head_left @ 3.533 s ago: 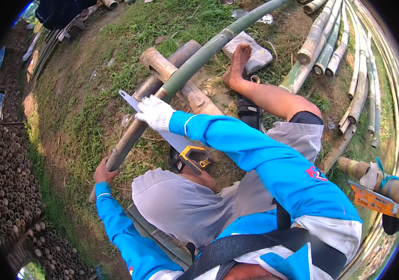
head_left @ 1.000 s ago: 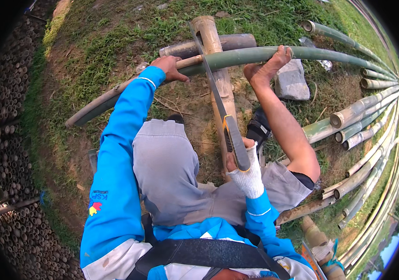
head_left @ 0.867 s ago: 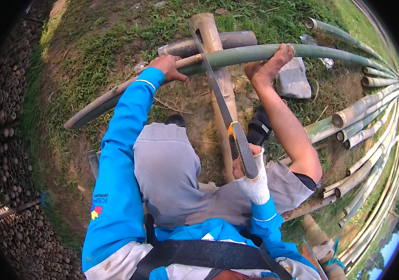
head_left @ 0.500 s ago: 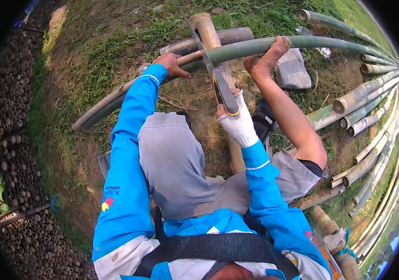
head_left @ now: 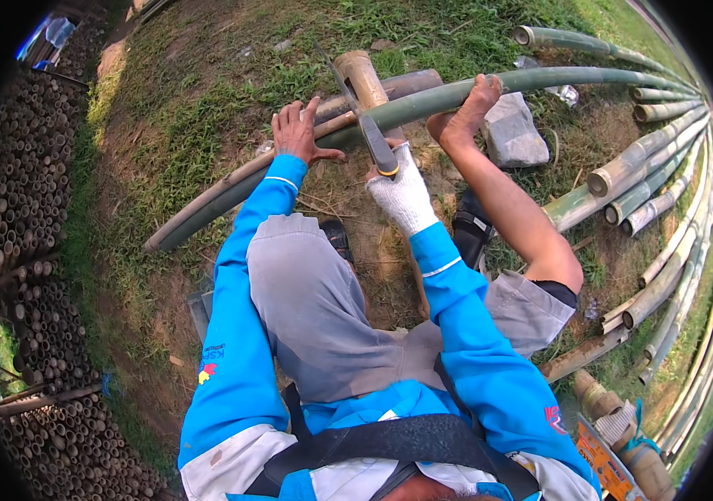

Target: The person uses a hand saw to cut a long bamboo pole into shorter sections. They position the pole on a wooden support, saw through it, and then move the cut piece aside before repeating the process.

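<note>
Green bamboo pole [head_left: 423, 102] arcs across the grass from 9 o'clock through 12 to 2 o'clock, passing under the bare left hand [head_left: 295, 134] at 11. That hand's fingers are spread, reaching past the pole towards 12, while its thumb points to 3 on the nearer side; firm contact cannot be judged. At 1 o'clock, the white-gloved right hand [head_left: 404, 192] is closed around the handle of a hand saw [head_left: 376, 140], whose blade slants towards 11 across the pole. Bare toes [head_left: 487, 81] meet the pole near 1 o'clock, beside a grey stone [head_left: 517, 134].
</note>
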`<control>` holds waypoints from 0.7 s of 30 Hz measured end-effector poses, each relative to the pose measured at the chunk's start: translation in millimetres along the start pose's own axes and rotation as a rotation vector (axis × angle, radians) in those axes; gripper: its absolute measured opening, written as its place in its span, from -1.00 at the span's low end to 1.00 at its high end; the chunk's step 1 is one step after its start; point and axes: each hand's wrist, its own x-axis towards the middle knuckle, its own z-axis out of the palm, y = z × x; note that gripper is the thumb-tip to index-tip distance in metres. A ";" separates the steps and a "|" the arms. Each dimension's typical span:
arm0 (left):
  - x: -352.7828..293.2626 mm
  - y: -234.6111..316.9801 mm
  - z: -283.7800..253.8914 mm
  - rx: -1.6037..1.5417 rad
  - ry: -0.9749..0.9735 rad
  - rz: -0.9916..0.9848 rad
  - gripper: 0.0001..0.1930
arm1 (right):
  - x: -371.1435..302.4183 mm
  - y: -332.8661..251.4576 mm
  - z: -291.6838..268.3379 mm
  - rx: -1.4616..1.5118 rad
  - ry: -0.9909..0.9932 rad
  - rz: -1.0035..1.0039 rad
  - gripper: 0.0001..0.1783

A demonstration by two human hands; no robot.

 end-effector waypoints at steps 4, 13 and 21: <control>-15.1 20.5 8.6 -0.048 0.105 0.152 0.20 | -4.0 24.8 -7.0 0.080 0.065 -0.032 -0.39; -7.8 -5.1 0.5 -0.063 -0.476 -0.136 -0.29 | -96.0 -7.8 -24.2 -0.157 -0.019 0.078 -0.31; 1.7 -1.6 -13.8 -0.079 -0.467 -0.120 -0.29 | -187.3 -31.9 -74.3 -0.184 -0.037 0.164 -0.26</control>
